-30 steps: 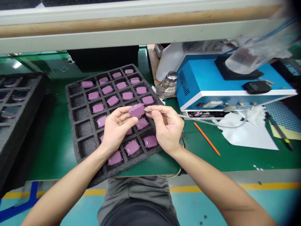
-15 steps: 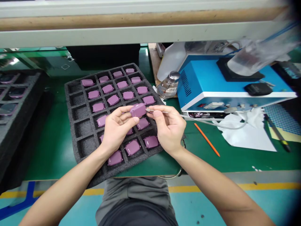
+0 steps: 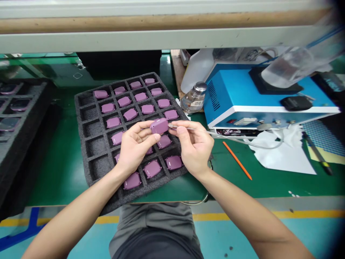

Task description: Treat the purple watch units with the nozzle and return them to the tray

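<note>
Between the thumb and fingers of my left hand [image 3: 136, 142] is a purple watch case [image 3: 159, 126], held above a black foam tray [image 3: 98, 146]. My right hand [image 3: 194, 145] pinches a thin metal nozzle [image 3: 185, 128] on a clear tube, and its tip meets the right edge of the case or lies very close to it. Beneath the hands, several more purple watch cases [image 3: 152, 169] sit in the tray's compartments. The left column of compartments holds none. My hands cover some of the cases in the middle.
A blue control box [image 3: 234, 86] stands at the back right, with a clear glass bottle [image 3: 194, 99] beside it. An orange stick [image 3: 237, 160] and white paper [image 3: 283, 153] lie on the green bench. Another foam tray [image 3: 27, 118] with dark-screened devices is at the left.
Hardly anything differs. Both hands keep the same grip on the watch case and nozzle; the whole view has shifted very slightly.
</note>
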`<action>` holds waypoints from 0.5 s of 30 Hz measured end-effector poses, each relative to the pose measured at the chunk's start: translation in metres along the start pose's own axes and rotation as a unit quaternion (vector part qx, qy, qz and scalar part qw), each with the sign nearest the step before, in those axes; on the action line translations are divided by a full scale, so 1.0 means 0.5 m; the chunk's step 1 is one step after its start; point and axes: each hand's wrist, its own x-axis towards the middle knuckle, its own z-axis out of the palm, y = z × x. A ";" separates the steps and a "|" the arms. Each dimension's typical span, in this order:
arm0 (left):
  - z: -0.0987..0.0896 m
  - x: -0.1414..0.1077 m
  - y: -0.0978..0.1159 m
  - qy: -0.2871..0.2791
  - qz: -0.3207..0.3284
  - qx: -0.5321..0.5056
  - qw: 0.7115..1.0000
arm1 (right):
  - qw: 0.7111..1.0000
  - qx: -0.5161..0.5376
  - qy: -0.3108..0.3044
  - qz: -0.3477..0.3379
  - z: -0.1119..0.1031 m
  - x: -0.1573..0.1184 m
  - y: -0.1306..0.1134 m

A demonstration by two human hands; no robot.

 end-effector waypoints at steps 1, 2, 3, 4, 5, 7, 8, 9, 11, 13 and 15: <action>0.000 0.000 0.000 0.000 0.000 -0.001 1.000 | 1.000 0.000 0.000 0.001 0.000 0.000 0.000; 0.000 0.000 -0.001 -0.001 0.001 -0.002 1.000 | 1.000 0.000 0.000 0.001 0.000 0.000 0.000; 0.000 0.000 -0.001 -0.001 0.001 -0.002 1.000 | 1.000 0.000 0.001 0.001 0.000 0.000 0.000; 0.000 0.000 -0.001 -0.002 0.001 -0.003 1.000 | 1.000 0.002 0.001 0.001 0.000 0.000 0.000; 0.000 0.000 -0.001 -0.002 0.002 -0.004 1.000 | 1.000 0.006 0.002 0.000 0.001 0.000 0.000; 0.000 0.001 -0.001 -0.004 0.002 -0.008 1.000 | 1.000 0.012 0.003 -0.003 0.001 0.001 0.001; 0.000 0.001 -0.001 -0.005 0.003 -0.010 1.000 | 1.000 0.012 0.003 -0.003 0.000 0.001 0.001; 0.000 0.001 -0.001 -0.005 0.003 -0.011 1.000 | 1.000 0.010 0.003 -0.003 0.000 0.001 0.001; 0.000 0.001 -0.001 -0.003 0.001 -0.008 1.000 | 1.000 0.004 0.001 0.000 0.000 0.001 0.001; 0.001 0.000 0.000 0.000 0.000 -0.002 1.000 | 1.000 0.001 -0.001 0.002 0.000 0.001 0.001; 0.000 0.000 -0.001 -0.001 0.001 0.001 1.000 | 1.000 0.007 0.000 0.000 0.001 0.001 0.000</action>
